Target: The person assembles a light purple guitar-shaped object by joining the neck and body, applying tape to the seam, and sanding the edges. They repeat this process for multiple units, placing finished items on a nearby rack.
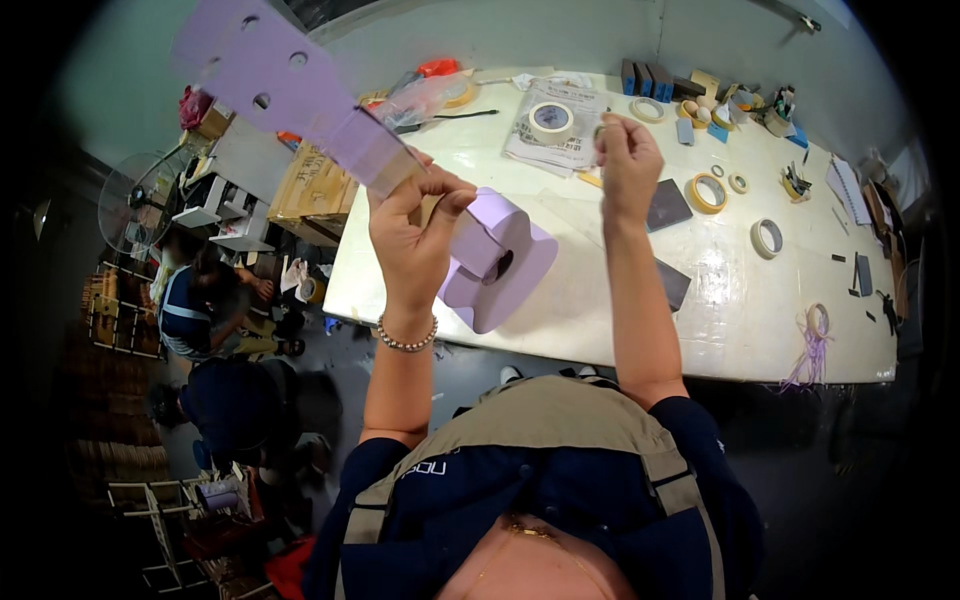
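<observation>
The left grip (pixel 415 235) clasps a purple guitar (pixel 355 145) by the neck, over the desk's (pixel 720 330) near edge; above the desk, the right grip (pixel 628 165) is clenched (whether on anything, I cannot tell).

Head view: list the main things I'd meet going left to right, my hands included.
Fan → cardboard box → left hand → right hand → yellow tape roll → white tape roll → white notepad.

Bare table (pixel 585 315) lies open just right of the purple guitar (pixel 528 258). Farther right, dark pads (pixel 668 205) and scattered tape rolls (pixel 707 209) stand in the way.
</observation>
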The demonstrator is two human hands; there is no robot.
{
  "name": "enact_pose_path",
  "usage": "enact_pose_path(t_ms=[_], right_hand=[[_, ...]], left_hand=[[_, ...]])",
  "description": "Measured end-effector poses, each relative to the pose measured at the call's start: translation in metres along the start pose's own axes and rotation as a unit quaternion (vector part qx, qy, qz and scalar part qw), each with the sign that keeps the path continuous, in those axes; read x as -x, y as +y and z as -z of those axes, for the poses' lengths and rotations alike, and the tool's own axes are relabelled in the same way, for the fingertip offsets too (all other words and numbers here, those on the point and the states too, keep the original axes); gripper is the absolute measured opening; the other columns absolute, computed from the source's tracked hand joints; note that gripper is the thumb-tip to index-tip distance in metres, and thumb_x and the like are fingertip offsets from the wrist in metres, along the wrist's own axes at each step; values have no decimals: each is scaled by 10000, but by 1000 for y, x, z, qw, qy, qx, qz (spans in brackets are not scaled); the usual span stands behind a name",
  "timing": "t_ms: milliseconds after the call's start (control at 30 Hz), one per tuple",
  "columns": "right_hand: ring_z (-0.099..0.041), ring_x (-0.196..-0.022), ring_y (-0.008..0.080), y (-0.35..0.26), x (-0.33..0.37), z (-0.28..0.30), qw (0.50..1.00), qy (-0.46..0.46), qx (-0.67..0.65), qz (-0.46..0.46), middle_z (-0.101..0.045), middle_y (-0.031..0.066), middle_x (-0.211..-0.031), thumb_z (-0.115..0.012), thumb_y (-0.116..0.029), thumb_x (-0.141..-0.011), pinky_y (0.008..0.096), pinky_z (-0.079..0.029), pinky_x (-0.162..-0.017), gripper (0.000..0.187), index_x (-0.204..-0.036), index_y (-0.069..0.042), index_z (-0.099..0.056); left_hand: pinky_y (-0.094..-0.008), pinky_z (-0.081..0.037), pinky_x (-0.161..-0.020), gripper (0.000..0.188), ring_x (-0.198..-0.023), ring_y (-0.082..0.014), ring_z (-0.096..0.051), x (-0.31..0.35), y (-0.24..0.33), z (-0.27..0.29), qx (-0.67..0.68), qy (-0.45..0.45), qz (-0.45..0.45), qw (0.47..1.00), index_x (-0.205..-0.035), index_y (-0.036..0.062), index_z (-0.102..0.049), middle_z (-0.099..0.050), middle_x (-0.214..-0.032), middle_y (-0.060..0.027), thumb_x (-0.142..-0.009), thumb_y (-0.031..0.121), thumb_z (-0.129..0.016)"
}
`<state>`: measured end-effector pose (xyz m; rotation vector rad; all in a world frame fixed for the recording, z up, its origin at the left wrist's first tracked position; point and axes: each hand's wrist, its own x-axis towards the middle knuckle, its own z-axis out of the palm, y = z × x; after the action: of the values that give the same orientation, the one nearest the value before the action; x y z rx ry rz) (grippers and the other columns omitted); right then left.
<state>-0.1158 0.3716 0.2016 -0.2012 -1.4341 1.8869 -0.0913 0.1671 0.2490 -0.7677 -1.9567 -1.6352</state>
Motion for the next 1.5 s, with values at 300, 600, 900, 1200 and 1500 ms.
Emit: enact_pose_path(t_ms=[300, 600, 900, 1200, 1500], right_hand=[[-540, -885, 224, -42, 47, -37, 928, -268, 107, 236, -534, 108, -900, -724, -65, -677, 342, -433, -733, 236, -895, -66, -633], [-514, -914, 242, -30, 47, -50, 951, -206, 128, 192, -513, 115, -932, -659, -31, -735, 320, -410, -804, 86, -783, -7, -591], [-480, -986, 239, -27, 48, -76, 938, -306, 78, 142, -488, 98, -952, -631, -98, -793, 333, -378, -859, 104, -805, -17, -566], [-430, -1062, 264, -70, 33, -154, 874, -444, -85, 175, -458, 136, -1069, -600, -194, -826, 343, -324, -928, 162, -867, -40, -569], [-434, -1042, 194, -94, 39, -207, 849, -469, -108, 218, -468, 122, -1104, -561, -309, -860, 309, -334, -886, 268, -891, -43, -563]], left_hand=[[-235, -396, -763, 105, -842, -137, -490, -7, -8, 13, 19, 13, -3, 1000, -781, -7, -640, -543, -845, -37, -754, 79, -694], [-249, -482, -547, 1015, -547, -115, -487, -19, -38, 26, 49, 144, -125, 980, -1403, 110, 116, -499, -777, -47, -732, -50, -630], [-216, -378, -488, 339, -540, -82, -460, -19, -46, 97, 91, 188, 23, 978, -1214, 25, -354, -485, -768, -45, -916, 143, -466], [-269, -362, -455, 743, -479, -126, -399, 7, -43, 78, 319, 130, 33, 938, -1421, 170, -108, -395, -668, -29, -865, 450, -514], [-278, -352, -472, 513, -479, -129, -374, 9, -42, 71, 309, 129, 78, 939, -1004, 80, -458, -391, -680, -11, -806, 547, -535]])
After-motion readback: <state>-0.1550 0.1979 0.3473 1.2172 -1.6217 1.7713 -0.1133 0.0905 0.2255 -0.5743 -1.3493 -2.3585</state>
